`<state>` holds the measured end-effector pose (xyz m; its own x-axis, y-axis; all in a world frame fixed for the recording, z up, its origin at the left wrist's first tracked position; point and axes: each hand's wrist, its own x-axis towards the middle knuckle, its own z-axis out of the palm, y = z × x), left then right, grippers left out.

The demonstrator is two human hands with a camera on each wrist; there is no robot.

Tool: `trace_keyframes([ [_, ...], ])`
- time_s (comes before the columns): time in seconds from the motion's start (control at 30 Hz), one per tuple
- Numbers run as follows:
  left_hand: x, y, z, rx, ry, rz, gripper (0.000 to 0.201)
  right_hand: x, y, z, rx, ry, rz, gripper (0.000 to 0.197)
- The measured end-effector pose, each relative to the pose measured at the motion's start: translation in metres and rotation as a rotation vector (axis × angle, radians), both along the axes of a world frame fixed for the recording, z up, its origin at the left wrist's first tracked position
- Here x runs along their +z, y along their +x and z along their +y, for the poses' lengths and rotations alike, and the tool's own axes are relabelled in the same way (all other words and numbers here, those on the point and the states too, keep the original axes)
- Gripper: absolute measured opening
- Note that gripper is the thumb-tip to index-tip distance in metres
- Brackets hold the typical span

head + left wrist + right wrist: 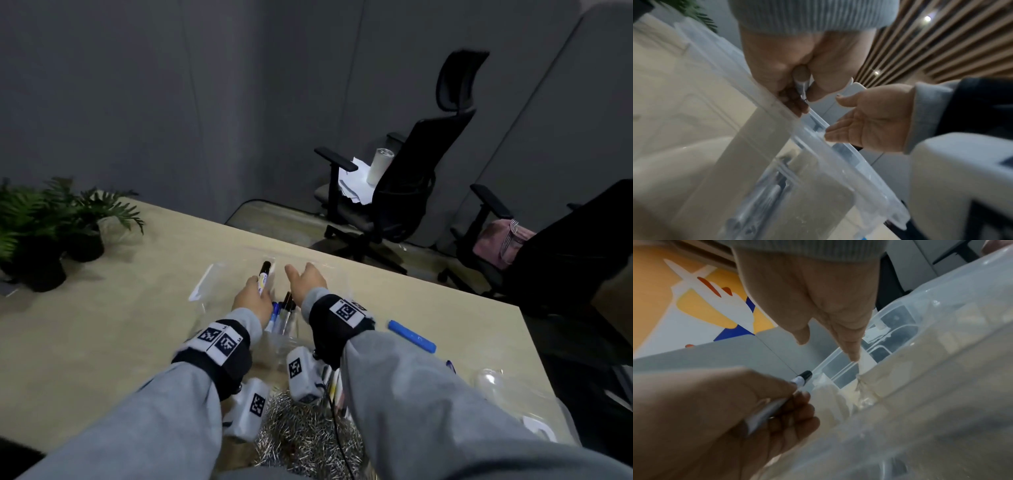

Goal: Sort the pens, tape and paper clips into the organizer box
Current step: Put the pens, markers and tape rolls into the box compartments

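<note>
My left hand (pixel 251 298) grips a white marker with a black cap (pixel 264 274), held over the clear plastic organizer box (pixel 239 274) on the table. In the right wrist view the marker (pixel 803 378) pokes out of the left hand's curled fingers (pixel 789 415). My right hand (pixel 306 281) is open, fingers straight and touching a divider of the box (pixel 869 363). Several pens (pixel 282 315) lie in a compartment between my wrists. A heap of silver paper clips (pixel 305 435) lies near me. A blue marker (pixel 411 335) lies on the table to the right.
Potted plants (pixel 51 226) stand at the table's far left. Two black office chairs (pixel 404 178) are beyond the table's far edge, one with papers and a white cup. A clear lid or tray (pixel 507 387) lies at the right near edge.
</note>
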<state>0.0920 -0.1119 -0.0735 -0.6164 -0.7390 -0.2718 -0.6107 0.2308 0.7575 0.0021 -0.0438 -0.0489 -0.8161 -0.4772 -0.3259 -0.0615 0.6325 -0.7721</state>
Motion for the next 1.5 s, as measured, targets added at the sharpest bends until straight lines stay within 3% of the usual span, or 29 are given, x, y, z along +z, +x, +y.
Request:
trace_keyframes([
  [0.13, 0.000, -0.006, 0.009, -0.130, -0.142, -0.061, 0.034, 0.003, -0.016, 0.026, -0.074, -0.119, 0.030, 0.064],
  [0.27, -0.016, -0.010, 0.010, -0.305, -0.240, -0.182, 0.066, 0.004, -0.046, 0.078, -0.286, -0.297, 0.056, 0.049],
  [0.4, -0.019, -0.013, 0.013, -0.335, -0.281, -0.269, 0.055, -0.005, -0.081, 0.136, -0.518, -0.334, 0.021, 0.042],
  [0.53, -0.020, -0.009, 0.015, -0.349, -0.314, -0.257, 0.046, -0.030, -0.083, 0.179, -0.608, -0.157, -0.023, 0.033],
  [0.73, -0.016, -0.002, 0.023, -0.347, -0.364, -0.220, 0.035, -0.071, -0.029, 0.219, -0.337, 0.340, 0.045, 0.029],
  [0.93, -0.009, 0.001, 0.027, -0.343, -0.388, -0.170, 0.034, -0.077, -0.009, 0.243, -0.255, 0.560, 0.067, 0.010],
  [1.03, -0.009, 0.001, 0.026, -0.351, -0.417, -0.162, 0.030, -0.073, -0.005, 0.252, -0.107, 0.673, -0.027, 0.017],
  [1.17, -0.009, 0.003, 0.024, -0.360, -0.440, -0.134, 0.027, -0.076, 0.003, 0.255, 0.026, 0.875, 0.017, 0.027],
  [1.3, -0.010, 0.005, 0.023, -0.359, -0.450, -0.102, 0.026, -0.084, 0.010, 0.251, 0.054, 0.916, 0.052, 0.038],
  [1.5, -0.009, 0.004, 0.024, -0.355, -0.462, -0.093, 0.028, -0.084, 0.009, 0.244, -0.024, 0.872, 0.079, 0.020],
])
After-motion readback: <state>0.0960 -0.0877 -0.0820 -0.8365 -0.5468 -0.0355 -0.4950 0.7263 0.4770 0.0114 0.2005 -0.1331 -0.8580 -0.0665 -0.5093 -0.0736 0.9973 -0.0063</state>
